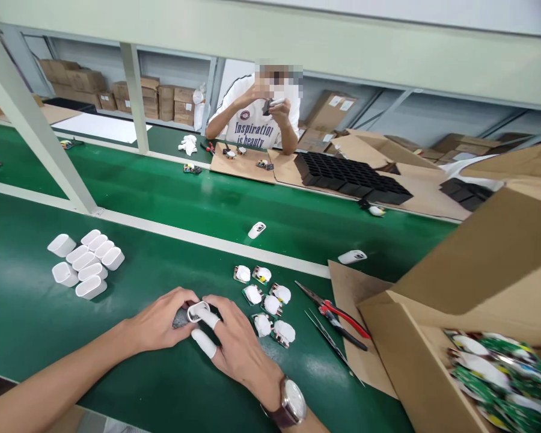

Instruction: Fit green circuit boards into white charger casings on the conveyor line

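Near the front middle of the bench, my left hand (169,319) is closed around a small white oval plastic housing (192,311) with its opening facing up. Dark parts show inside that opening. White finger cots cover two fingertips of my right hand (234,343). One covered fingertip presses at the housing's mouth, while the other is just below it; the hand grips the housing from the right. To the right lie several small circuit boards (271,305) topped with white paste. A group of similar white housings (85,260) stands at the left, open ends up.
Red-handled pliers (342,319) and tweezers (331,343) lie right of the boards, beside a cardboard box (406,349) full of circuit boards. A conveyor belt (198,204) carries white housings (256,230). Across it, a co-worker (256,114) handles a part near black trays (347,174). A post (45,114) rises at left.
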Tool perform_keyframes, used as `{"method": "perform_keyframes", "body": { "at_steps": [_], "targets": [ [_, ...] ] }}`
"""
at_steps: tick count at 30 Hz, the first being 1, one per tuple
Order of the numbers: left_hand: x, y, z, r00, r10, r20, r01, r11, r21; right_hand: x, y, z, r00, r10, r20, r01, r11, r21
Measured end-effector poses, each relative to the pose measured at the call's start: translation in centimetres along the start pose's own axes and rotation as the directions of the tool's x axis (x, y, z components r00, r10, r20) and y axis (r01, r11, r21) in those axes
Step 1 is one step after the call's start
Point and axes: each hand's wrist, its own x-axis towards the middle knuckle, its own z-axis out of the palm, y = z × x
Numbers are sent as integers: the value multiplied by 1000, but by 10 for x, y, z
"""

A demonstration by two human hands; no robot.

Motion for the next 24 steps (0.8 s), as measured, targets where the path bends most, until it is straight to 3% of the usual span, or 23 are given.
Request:
{"method": "perform_keyframes", "body": {
  "at_steps": [4, 7, 10, 12, 14, 16, 17, 18, 20, 21, 22, 24],
  "targets": [
    [-2, 4, -3, 965, 250, -81, -232, 955, 184, -6, 11, -5, 985, 81, -155, -72, 996, 58],
    [1, 9, -5, 961, 256, -105, -222, 940, 260, -7, 17, -10, 971, 73, -228, -70, 997, 21],
    [7, 13, -7, 993, 109, -53, -101, 984, 147, -4, 23, -14, 963, 50, -263, -65, 997, -47],
    [14, 15, -11, 994, -99, -40, 93, 987, -135, -3, 28, -17, 957, 41, -288, -78, 990, -118],
    [23, 15, -17, 938, -345, 27, 318, 829, -460, -3, 34, -21, 950, 48, -308, -109, 977, -186],
    [36, 12, -27, 868, -481, 125, 450, 652, -610, -4, 40, -24, 948, 65, -312, -147, 958, -246],
    [44, 8, -34, 857, -496, 143, 473, 645, -601, -5, 43, -26, 950, 75, -303, -165, 946, -281],
    [54, 3, -42, 866, -486, 113, 467, 710, -526, -5, 46, -28, 953, 85, -290, -180, 931, -319],
    [80, -12, -61, 909, -415, -25, 400, 889, -223, -5, 54, -33, 962, 111, -250, -207, 893, -400],
    [95, -22, -73, 925, -366, -105, 363, 931, -45, -4, 58, -35, 966, 134, -220, -222, 870, -441],
    [111, -33, -85, 928, -326, -182, 347, 933, 100, -2, 63, -38, 969, 169, -179, -236, 844, -482],
    [141, -56, -108, 908, -308, -283, 373, 903, 214, 5, 73, -44, 967, 241, -80, -244, 800, -548]
  ]
}}
